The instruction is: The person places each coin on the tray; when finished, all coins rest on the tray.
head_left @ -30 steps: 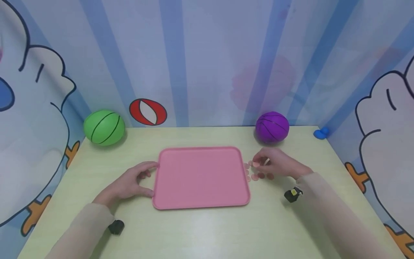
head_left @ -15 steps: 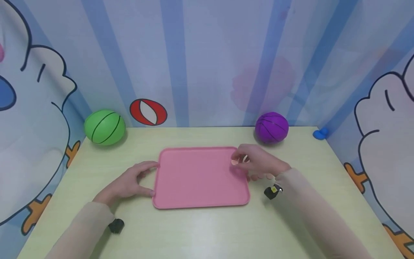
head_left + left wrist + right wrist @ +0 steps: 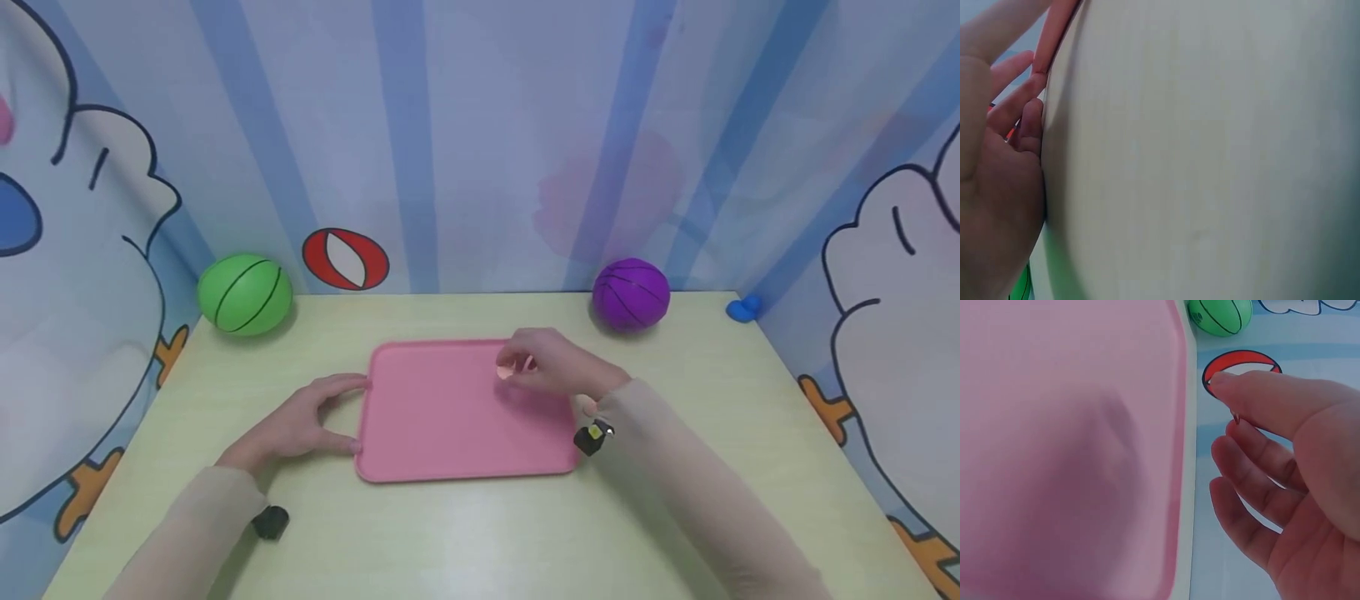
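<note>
A flat pink tray (image 3: 450,417) with a raised rim lies in the middle of the table. In the head view my left hand (image 3: 296,421) rests at its left edge, thumb and forefinger spread apart and touching the rim. The left wrist view shows that hand's relaxed fingers (image 3: 1025,94) beside the tray's side (image 3: 1054,37). My right hand (image 3: 558,362) is over the tray's right part, pinching a small pale-pink disc (image 3: 506,372) between thumb and fingertips. From the right wrist only the edge of the disc (image 3: 1235,417) shows below the thumb; the hand casts a shadow on the tray.
More small pink discs (image 3: 589,407) lie by the tray's right edge, partly hidden by the right sleeve. Along the back of the table sit a green ball (image 3: 245,295), a purple ball (image 3: 631,294) and a small blue object (image 3: 743,309). A printed curtain stands behind.
My right hand has lifted a disc from beside the tray's right edge and carried it left over the tray. The left hand has stayed at the left rim.
</note>
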`<state>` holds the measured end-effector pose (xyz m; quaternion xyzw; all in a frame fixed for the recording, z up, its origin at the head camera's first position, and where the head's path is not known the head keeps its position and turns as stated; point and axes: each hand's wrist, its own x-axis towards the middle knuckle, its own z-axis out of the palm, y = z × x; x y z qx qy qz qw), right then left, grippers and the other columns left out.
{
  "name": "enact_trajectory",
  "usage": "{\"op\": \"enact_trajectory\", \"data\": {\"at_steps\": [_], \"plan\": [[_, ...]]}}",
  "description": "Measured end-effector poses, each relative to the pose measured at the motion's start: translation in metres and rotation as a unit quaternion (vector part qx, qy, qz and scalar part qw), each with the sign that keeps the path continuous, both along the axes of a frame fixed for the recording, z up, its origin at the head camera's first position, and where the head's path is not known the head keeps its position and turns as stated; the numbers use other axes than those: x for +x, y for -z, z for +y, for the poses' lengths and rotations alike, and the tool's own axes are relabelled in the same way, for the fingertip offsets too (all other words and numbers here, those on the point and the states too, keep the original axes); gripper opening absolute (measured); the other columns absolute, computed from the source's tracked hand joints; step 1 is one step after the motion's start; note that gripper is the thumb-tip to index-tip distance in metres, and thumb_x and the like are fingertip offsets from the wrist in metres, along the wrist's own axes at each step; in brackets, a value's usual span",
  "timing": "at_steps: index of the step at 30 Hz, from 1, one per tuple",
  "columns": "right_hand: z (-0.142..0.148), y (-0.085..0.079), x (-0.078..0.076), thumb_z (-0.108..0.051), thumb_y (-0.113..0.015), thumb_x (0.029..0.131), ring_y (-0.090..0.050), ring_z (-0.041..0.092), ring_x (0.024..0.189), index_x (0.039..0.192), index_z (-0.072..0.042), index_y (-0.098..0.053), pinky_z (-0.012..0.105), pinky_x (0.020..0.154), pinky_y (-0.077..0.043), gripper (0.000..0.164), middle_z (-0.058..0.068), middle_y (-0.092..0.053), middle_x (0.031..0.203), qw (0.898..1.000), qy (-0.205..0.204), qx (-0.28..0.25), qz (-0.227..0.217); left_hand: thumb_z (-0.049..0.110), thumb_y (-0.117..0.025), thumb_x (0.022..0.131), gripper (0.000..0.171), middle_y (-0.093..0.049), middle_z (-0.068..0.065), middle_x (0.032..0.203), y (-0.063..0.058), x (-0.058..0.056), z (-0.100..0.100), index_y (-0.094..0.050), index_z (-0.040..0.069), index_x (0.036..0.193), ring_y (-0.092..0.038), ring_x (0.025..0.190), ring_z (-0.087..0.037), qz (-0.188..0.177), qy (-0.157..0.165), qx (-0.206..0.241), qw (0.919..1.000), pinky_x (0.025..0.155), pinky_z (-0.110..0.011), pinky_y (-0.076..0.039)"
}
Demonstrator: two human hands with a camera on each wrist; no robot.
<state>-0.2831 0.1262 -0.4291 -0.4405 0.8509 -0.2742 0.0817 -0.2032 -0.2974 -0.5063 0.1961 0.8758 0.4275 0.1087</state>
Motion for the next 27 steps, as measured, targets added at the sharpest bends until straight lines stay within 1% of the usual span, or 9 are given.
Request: {"op": "enact_trajectory", "data": {"at_steps": [3,5,11,17,27], "plan": [[-0.012,0.002,-0.003,-0.010,-0.077,0.095,-0.071,0.018,0.092,0.106,-0.008,-0.076,0.030,0.082,-0.063,0.012,0.003,-0.070,0.099,1.000,0.001,-0.004,0.013,0.040,-0.098,0.072,0.098,-0.044,-0.006,0.164,0.000,0.000,0.001,-0.051,0.022,0.156,-0.032,0.154,-0.037,-0.008,-0.003,-0.001,1.0000,0.125,-0.067,-0.024],[-0.020,0.004,-0.004,-0.010,-0.076,0.094,-0.071,0.019,0.092,0.107,-0.007,-0.076,0.030,0.082,-0.062,0.012,0.004,-0.070,0.100,1.000,0.005,-0.005,0.013,0.040,-0.098,0.072,0.097,-0.044,-0.005,0.163,0.000,0.000,0.002,-0.051,0.023,0.156,-0.032,0.154,-0.037,-0.010,-0.006,-0.003,0.9999,0.125,-0.067,-0.024],[-0.042,0.009,-0.007,-0.011,-0.078,0.094,-0.070,0.017,0.093,0.110,-0.007,-0.077,0.028,0.084,-0.060,0.017,0.003,-0.071,0.102,1.000,0.023,0.011,-0.003,0.038,-0.099,0.071,0.095,-0.046,-0.004,0.162,0.003,-0.001,0.000,-0.053,0.025,0.154,-0.033,0.154,-0.036,-0.010,-0.009,-0.004,0.9999,0.125,-0.066,-0.024],[-0.059,0.017,-0.009,-0.010,-0.080,0.092,-0.070,0.018,0.093,0.110,-0.007,-0.077,0.027,0.084,-0.059,0.018,0.003,-0.071,0.103,0.999,0.040,0.012,-0.021,0.037,-0.099,0.070,0.096,-0.047,-0.004,0.161,0.003,-0.003,-0.001,-0.053,0.024,0.153,-0.034,0.153,-0.035,-0.010,-0.004,0.004,0.9999,0.126,-0.065,-0.024],[-0.087,0.025,-0.013,-0.012,-0.079,0.094,-0.069,0.017,0.092,0.109,-0.006,-0.077,0.026,0.084,-0.059,0.016,0.004,-0.075,0.102,0.998,0.054,0.039,-0.015,0.032,-0.100,0.070,0.095,-0.047,-0.006,0.160,-0.001,-0.002,0.001,-0.053,0.022,0.153,-0.034,0.153,-0.036,-0.023,-0.006,0.009,0.9997,0.125,-0.066,-0.024]]}}
